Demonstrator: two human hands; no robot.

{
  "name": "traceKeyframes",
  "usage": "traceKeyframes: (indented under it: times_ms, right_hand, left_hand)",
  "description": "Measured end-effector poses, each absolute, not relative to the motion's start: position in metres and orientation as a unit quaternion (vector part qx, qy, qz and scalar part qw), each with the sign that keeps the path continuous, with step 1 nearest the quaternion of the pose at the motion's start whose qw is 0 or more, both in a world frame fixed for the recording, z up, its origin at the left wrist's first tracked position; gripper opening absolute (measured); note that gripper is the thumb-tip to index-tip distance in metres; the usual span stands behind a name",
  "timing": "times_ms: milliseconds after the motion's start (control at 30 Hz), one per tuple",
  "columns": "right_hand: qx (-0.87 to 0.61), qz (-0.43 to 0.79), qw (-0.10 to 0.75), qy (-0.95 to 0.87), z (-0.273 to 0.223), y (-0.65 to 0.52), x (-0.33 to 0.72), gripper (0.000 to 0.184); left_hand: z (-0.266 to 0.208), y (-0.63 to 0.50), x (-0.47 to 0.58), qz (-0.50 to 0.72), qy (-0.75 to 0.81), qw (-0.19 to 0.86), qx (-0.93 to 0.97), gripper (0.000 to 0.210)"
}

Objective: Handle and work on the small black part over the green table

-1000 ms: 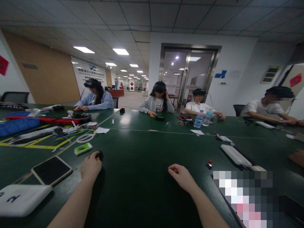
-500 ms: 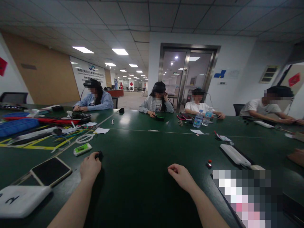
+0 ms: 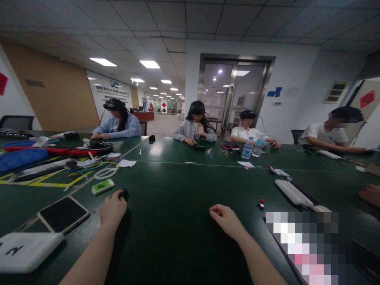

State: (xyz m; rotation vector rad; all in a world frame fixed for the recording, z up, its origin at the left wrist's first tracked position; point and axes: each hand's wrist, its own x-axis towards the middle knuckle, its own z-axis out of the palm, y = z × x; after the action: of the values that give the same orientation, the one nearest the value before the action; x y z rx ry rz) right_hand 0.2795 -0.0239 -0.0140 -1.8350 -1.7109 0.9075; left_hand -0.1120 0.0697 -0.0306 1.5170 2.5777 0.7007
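Observation:
My left hand [image 3: 113, 208] rests on the green table [image 3: 175, 229], its fingers closed around a small black object [image 3: 125, 193] that is mostly hidden by them. Just beyond that hand lies a green and white box-shaped item [image 3: 103, 187]. A phone with a dark screen [image 3: 63, 214] lies to its left. My right hand [image 3: 225, 219] lies on the tabletop with loosely curled fingers, and nothing shows in them. To the right of it is a small red and silver item [image 3: 261, 204], apart from the fingers.
A white power bank-like block marked 2 [image 3: 28, 251] sits at the near left. Blue trays [image 3: 23, 159], cables and a white coiled cord [image 3: 106, 173] crowd the left. On the right are a long white device [image 3: 293, 193] and two water bottles [image 3: 247, 149]. Several people sit opposite.
My hands have stayed in place. The person across the middle has lowered a hand from the head towards the chest. At far right, a person's arm has shifted.

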Motion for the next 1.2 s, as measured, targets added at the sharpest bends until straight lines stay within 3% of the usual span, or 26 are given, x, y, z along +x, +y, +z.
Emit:
traceKeyframes:
  times_ms: [933,1200]
  right_hand:
    - [-0.662,0.331,0.241,-0.628,-0.015,-0.024,0.28,0.028]
    - [-0.665,0.338,0.243,-0.619,-0.013,-0.025,0.276,0.027]
  left_hand:
    - [-0.024,0.064,-0.112,0.196,0.841,0.034,0.502,0.044]
    - [-0.014,0.047,-0.048,0.173,0.675,0.081,0.712,0.037]
